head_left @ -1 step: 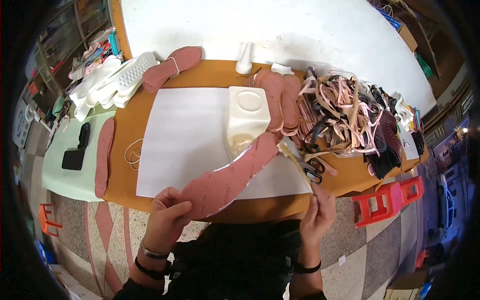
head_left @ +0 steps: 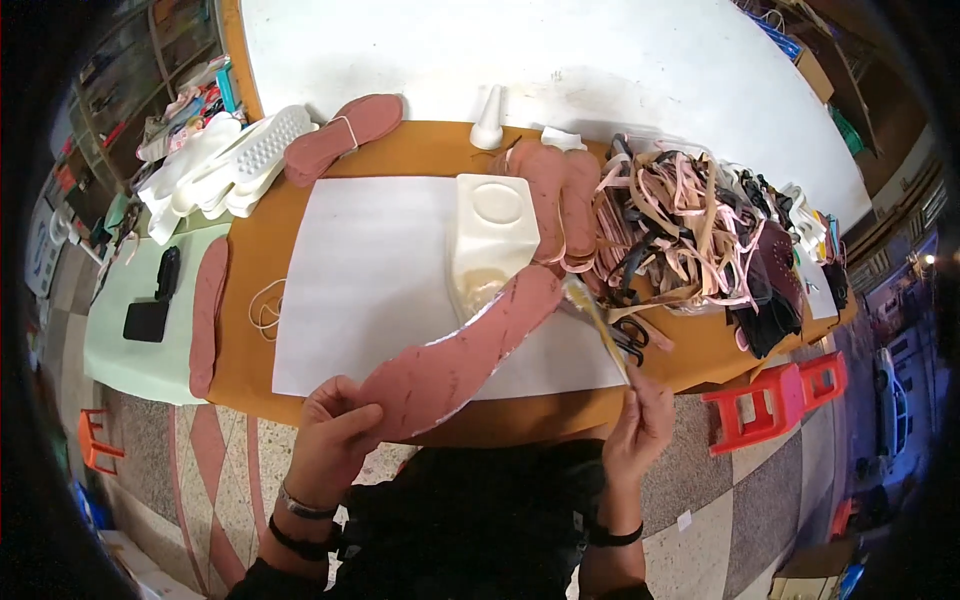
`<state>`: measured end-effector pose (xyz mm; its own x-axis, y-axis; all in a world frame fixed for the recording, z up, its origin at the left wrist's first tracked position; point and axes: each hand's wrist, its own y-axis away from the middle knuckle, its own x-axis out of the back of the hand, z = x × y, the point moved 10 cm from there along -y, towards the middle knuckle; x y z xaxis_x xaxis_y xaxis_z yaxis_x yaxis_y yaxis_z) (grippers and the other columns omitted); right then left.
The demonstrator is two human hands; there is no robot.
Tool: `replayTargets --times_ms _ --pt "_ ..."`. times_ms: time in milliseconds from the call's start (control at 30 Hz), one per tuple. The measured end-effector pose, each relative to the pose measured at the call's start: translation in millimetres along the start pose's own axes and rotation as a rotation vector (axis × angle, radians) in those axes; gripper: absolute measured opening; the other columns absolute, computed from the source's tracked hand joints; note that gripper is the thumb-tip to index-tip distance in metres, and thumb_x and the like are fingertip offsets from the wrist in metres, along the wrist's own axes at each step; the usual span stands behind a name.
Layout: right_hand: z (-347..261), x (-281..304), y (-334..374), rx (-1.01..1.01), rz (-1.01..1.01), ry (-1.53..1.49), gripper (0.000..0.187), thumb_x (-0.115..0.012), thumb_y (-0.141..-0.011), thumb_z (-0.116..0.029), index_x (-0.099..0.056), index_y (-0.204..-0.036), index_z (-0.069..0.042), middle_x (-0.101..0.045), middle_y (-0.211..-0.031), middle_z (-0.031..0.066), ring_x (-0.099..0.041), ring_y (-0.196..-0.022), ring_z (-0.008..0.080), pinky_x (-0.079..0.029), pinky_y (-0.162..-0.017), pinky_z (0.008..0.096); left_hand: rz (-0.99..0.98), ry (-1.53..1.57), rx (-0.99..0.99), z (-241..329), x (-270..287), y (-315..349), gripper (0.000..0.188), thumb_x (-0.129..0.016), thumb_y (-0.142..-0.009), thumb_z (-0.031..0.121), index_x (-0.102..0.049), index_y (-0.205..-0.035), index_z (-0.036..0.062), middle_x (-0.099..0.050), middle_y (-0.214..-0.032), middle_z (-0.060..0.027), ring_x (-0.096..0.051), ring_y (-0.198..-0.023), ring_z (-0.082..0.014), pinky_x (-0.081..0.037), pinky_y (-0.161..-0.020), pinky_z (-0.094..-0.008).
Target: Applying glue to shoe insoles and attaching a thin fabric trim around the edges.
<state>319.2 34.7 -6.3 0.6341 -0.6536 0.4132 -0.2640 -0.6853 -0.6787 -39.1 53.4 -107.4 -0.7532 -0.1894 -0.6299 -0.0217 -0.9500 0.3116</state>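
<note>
1. From where I stand, the left hand [head_left: 335, 435], at the lower left of centre, pinches the near end of a pink sole [head_left: 455, 365], thumb on top and the other fingers mostly hidden beneath.
2. That sole is in the middle of the frame, slanting from lower left to upper right, with a whitish line along its edges.
3. The right hand [head_left: 640, 425], at the lower right of centre, pinches the handle of a slim brush [head_left: 605, 335]; its head is at the sole's far end, though I can't tell whether they touch.
4. Behind the sole, at the centre, I see a cream plastic container [head_left: 495, 225] on a white sheet [head_left: 350, 280].
5. Dark-handled scissors [head_left: 630, 345] lie right of centre, partly behind the brush.
6. Beyond the container, a little right of centre, lie more pink soles [head_left: 580, 200]; a tangled heap of straps [head_left: 690, 220] fills the right.
7. Toward the upper left there's a tied pink bundle [head_left: 350, 140] beside white soles [head_left: 220, 160].
8. Over at the left, a single pink piece [head_left: 208, 315] lies near a dark phone [head_left: 146, 320].
</note>
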Motion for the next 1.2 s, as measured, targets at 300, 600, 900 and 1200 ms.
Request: replayTargets --times_ms 300,600,900,1200 --pt "-28.6 -0.9 0.9 0.075 -0.126 -0.038 0.027 -0.062 -0.093 0.005 -0.076 -0.116 0.000 -0.064 -0.090 0.0110 -0.061 -0.080 0.0212 -0.049 -0.073 0.0301 0.002 -0.267 -0.175 19.4 6.4 5.8 0.028 -0.077 -0.083 -0.010 -0.058 -0.088 0.0097 -0.071 -0.080 -0.0019 -0.054 -0.058 -0.0028 -0.037 -0.049 -0.0187" --pt "-17.6 -0.7 -7.9 0.035 -0.068 -0.024 0.028 -0.062 -0.093 0.007 -0.076 -0.116 0.000 -0.059 -0.085 0.0102 -0.056 -0.077 0.0207 -0.046 -0.069 0.0305 -0.035 -0.313 -0.244 23.3 3.0 6.7 0.029 -0.078 -0.081 -0.012 -0.060 -0.091 0.0087 -0.072 -0.082 -0.0028 -0.055 -0.059 -0.0020 -0.038 -0.049 -0.0194" --pt "-4.8 6.7 -13.0 -0.007 -0.006 -0.014 0.028 -0.061 -0.094 0.007 -0.075 -0.117 0.001 -0.059 -0.086 0.0110 -0.057 -0.078 0.0204 -0.047 -0.068 0.0306 -0.066 -0.186 -0.203 22.9 6.1 2.3 0.027 -0.072 -0.085 -0.015 -0.059 -0.092 0.0077 -0.070 -0.081 -0.0041 -0.057 -0.060 -0.0036 -0.038 -0.049 -0.0175" --pt "-36.8 -5.9 21.2 0.062 -0.208 -0.209 0.020 -0.066 -0.093 -0.001 -0.077 -0.110 0.001 -0.063 -0.087 0.0110 -0.058 -0.076 0.0195 -0.045 -0.067 0.0295 0.073 -0.164 -0.187 25.4 8.7 -0.1 0.024 -0.070 -0.090 -0.011 -0.057 -0.093 0.0087 -0.069 -0.084 -0.0043 -0.058 -0.061 -0.0058 -0.040 -0.048 -0.0188"
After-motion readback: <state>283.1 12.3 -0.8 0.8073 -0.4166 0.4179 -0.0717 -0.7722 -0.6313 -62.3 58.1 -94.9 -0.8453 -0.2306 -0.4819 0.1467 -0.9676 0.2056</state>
